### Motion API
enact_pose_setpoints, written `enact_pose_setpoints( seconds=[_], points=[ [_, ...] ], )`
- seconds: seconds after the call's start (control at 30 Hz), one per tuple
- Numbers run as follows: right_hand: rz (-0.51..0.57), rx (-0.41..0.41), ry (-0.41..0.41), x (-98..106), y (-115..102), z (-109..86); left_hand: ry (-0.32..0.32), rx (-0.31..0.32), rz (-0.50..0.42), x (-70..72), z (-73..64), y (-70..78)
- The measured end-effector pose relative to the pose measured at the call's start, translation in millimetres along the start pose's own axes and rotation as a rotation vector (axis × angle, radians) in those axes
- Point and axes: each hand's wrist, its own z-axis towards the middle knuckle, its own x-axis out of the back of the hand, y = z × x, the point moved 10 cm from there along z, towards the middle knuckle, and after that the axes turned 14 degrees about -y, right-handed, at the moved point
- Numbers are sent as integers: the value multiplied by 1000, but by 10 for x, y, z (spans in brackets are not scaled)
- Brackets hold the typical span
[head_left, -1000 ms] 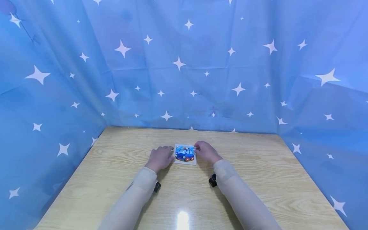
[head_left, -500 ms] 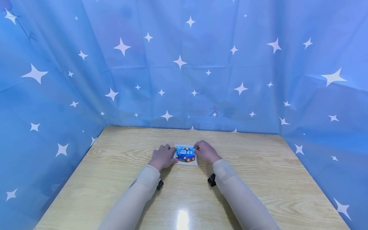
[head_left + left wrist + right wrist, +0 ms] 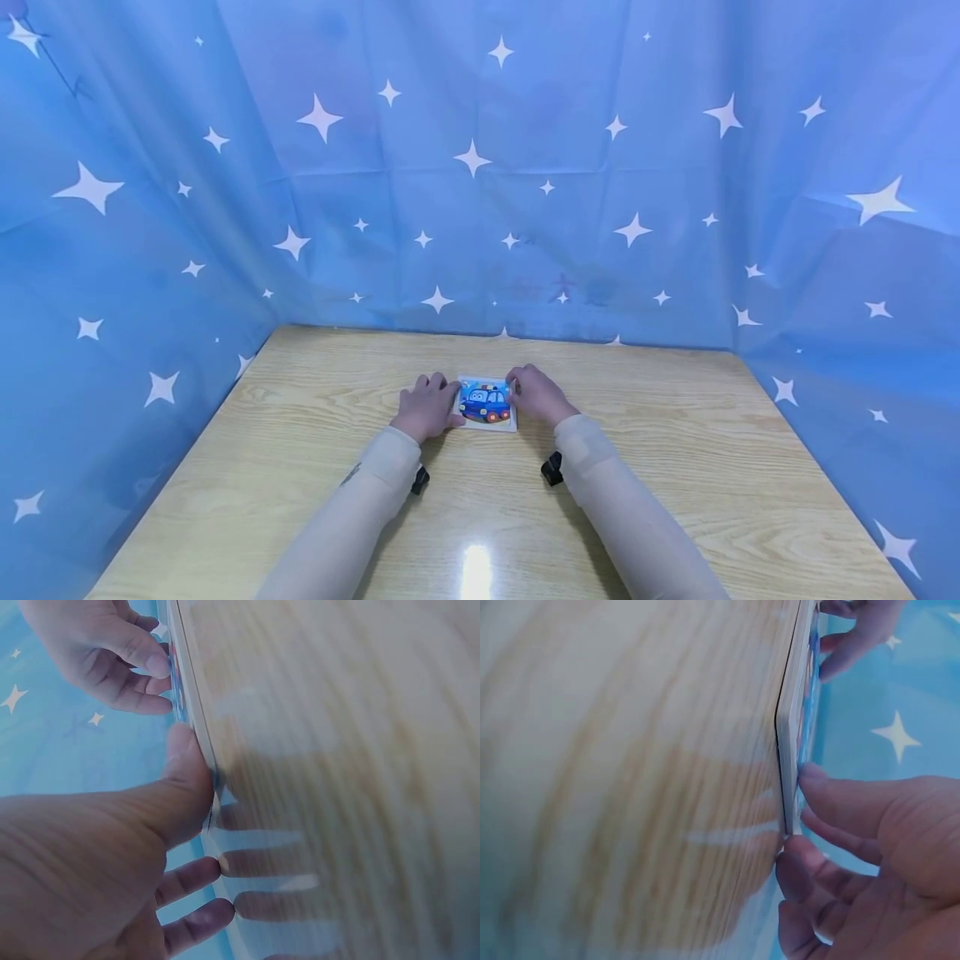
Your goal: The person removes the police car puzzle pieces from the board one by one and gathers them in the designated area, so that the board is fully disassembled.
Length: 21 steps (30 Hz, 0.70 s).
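A small rectangular picture board point(image 3: 486, 404) with a pale frame and a blue cartoon car lies near the table's far middle. My left hand point(image 3: 426, 407) holds its left end, thumb by the near corner and forefinger by the far one. In the left wrist view that thumb point(image 3: 184, 754) lies along the board's edge, and other fingers point(image 3: 199, 922) touch the tabletop. At the right end, my right hand point(image 3: 538, 395) pinches the board. Its thumb point(image 3: 821, 787) rests on the picture face in the right wrist view, with the curled forefinger point(image 3: 799, 874) at the corner.
The light wooden table point(image 3: 480, 492) has a glossy top that reflects a bright light spot near its front. A blue curtain point(image 3: 465, 208) with white stars hangs behind the table and along both sides.
My left hand has shifted slightly right, bringing its thumb and forefinger onto the board's left end. The right hand stays at the right end. The head view has shifted a little.
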Motion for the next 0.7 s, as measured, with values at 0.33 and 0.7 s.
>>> enact_pose_setpoints(
  seconds=[0.33,0.7],
  points=[
    [23,-19,-16,-8,-21,-16,-81,58,-51,-103,110,-40],
    [135,-75,-98,-21,-31,45,-93,86,-69,-100,76,-29]
  ],
)
